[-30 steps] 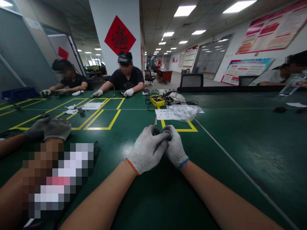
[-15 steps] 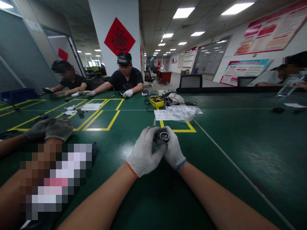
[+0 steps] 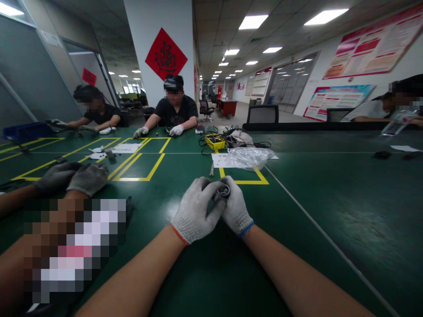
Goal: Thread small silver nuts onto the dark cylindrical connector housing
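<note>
Both my hands wear white knit gloves and meet over the green table (image 3: 211, 273). Between them is a small round dark part (image 3: 224, 190), its ringed end with inner detail facing me. My left hand (image 3: 197, 210) pinches the part's left side with thumb and fingers. Around its right side and back wraps my right hand (image 3: 236, 208). Most of the part's body is hidden by the gloves, so its kind is unclear. Just beyond my left fingers lies a small metallic cylindrical piece (image 3: 212, 169) on the table.
A clear plastic bag (image 3: 249, 156) covers white paper (image 3: 220, 161) ahead, near a yellow bin (image 3: 215, 141) and tangled cables. Yellow tape (image 3: 132, 179) marks rectangles. Close on my left rest a neighbour's grey-gloved hands (image 3: 86, 178). Other people sit across the table and far right.
My hands shift slightly left with the part, and its ringed end turns and is more covered by my left fingers. Across the table, a co-worker's gloved hand draws back toward their body.
</note>
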`<state>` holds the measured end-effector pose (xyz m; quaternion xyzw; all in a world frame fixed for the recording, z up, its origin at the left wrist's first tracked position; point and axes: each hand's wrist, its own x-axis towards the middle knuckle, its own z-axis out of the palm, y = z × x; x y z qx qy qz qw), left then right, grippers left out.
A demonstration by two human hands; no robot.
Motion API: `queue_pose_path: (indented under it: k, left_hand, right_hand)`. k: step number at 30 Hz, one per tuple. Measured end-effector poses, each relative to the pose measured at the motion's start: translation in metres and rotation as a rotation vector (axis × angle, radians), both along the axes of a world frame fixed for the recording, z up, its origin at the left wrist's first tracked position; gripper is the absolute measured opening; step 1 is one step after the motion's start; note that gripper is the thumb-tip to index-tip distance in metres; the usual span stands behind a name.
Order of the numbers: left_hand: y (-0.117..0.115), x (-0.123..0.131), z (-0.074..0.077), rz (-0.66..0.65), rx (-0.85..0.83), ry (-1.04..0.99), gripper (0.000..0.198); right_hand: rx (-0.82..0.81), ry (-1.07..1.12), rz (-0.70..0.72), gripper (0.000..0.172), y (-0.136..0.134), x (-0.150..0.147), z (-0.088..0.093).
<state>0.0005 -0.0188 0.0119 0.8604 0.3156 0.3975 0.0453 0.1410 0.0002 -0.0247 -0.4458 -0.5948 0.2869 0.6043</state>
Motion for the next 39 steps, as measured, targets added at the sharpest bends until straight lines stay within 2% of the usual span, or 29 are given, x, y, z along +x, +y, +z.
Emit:
queue_pose_path:
  k: [9, 22, 26, 32, 39]
  left_hand:
    - [0.001, 0.0, -0.003, -0.022, -0.006, 0.007, 0.029]
    - [0.002, 0.002, -0.005, 0.046, -0.025, -0.008, 0.026]
    - [0.002, 0.002, -0.005, 0.032, -0.027, 0.003, 0.025]
    - [0.0, 0.003, -0.005, 0.055, -0.019, -0.063, 0.047]
    - [0.004, 0.005, -0.01, 0.069, -0.141, -0.005, 0.046]
  right_hand:
    - [0.025, -0.053, -0.045, 0.009, -0.005, 0.001, 0.007]
    - [0.032, -0.167, -0.111, 0.01, -0.004, 0.004, 0.005]
    - [0.035, -0.153, -0.153, 0.011, -0.003, 0.004, 0.003]
    - [-0.012, -0.081, -0.204, 0.012, 0.002, 0.006, -0.001]
    - [-0.049, -0.049, -0.3, 0.018, 0.008, 0.011, 0.004]
